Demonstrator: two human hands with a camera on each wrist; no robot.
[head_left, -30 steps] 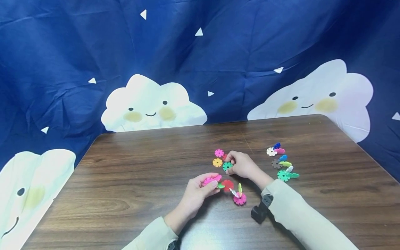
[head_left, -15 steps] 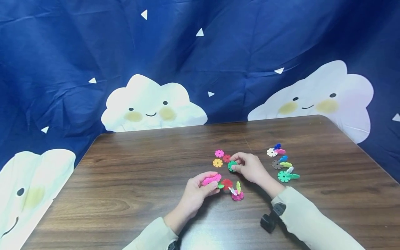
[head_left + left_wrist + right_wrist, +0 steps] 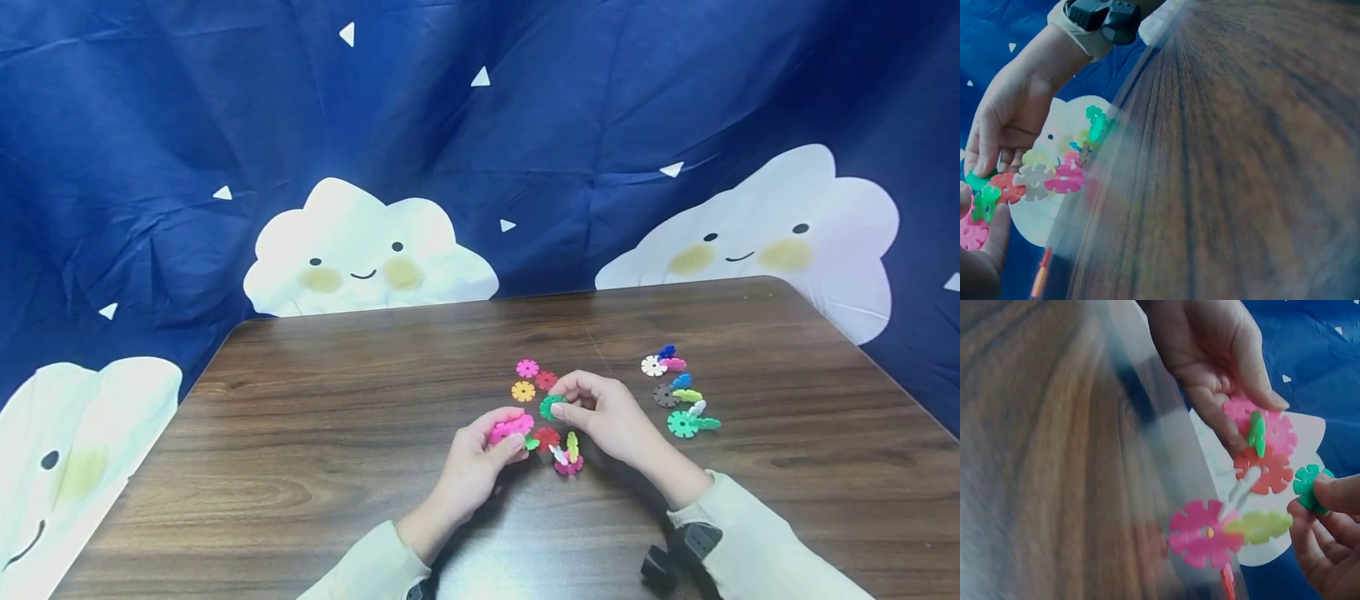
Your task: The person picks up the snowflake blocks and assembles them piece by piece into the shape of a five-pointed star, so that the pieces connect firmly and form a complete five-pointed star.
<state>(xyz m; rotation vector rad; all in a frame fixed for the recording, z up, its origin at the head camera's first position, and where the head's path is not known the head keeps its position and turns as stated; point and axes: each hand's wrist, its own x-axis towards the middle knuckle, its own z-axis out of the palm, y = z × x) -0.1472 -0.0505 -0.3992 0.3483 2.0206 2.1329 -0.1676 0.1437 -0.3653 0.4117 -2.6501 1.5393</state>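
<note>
My left hand [image 3: 467, 467] pinches a pink notched disc [image 3: 512, 428] at one end of a chain of interlocking flower discs. From it run a light green disc [image 3: 1257, 434], a red disc [image 3: 1264, 470], a white disc [image 3: 1036, 181], and a magenta disc [image 3: 1205, 534] with a yellow-green disc [image 3: 1260, 527] slotted in. Between thumb and fingertips, my right hand [image 3: 607, 415] holds a single green disc [image 3: 1312, 487]. That disc is close to the chain's pink and red discs, on their far side in the head view.
Loose on the wooden table [image 3: 337, 417] lie a pink disc [image 3: 527, 367], an orange disc [image 3: 522, 391] and a red disc [image 3: 546, 380], just beyond my hands. Joined discs [image 3: 682, 423] in several colours stand to the right. A blue cloud-print cloth [image 3: 540, 125] hangs behind the table.
My right hand first drew the green disc right, away from the loose discs, then brought it slightly back toward the chain. The chain's magenta end shifted a little left and up; my left hand barely moved.
</note>
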